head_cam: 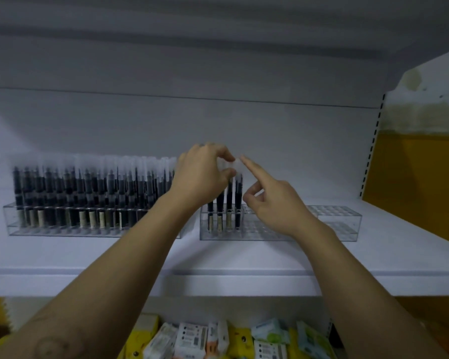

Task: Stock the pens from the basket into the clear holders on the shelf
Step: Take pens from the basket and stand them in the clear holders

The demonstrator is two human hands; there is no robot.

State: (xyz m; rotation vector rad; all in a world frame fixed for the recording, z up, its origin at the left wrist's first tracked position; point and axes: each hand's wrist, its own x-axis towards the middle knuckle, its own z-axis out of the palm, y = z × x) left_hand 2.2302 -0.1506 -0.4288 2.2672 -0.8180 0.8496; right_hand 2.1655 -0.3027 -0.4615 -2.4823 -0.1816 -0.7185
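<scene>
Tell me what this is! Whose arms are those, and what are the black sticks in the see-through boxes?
Those arms belong to a person wearing a camera on their head, so you see what they see. There is only this one picture. On the white shelf stand two see-through holders. The left holder is packed with black pens with frosted caps. The right holder has only a few pens at its left end; the holes that show farther right are empty. The left hand seems to pinch the cap of one of those, though it is blurry. The right hand points one finger at the caps. Below the shelf lie colourful packets.
</scene>
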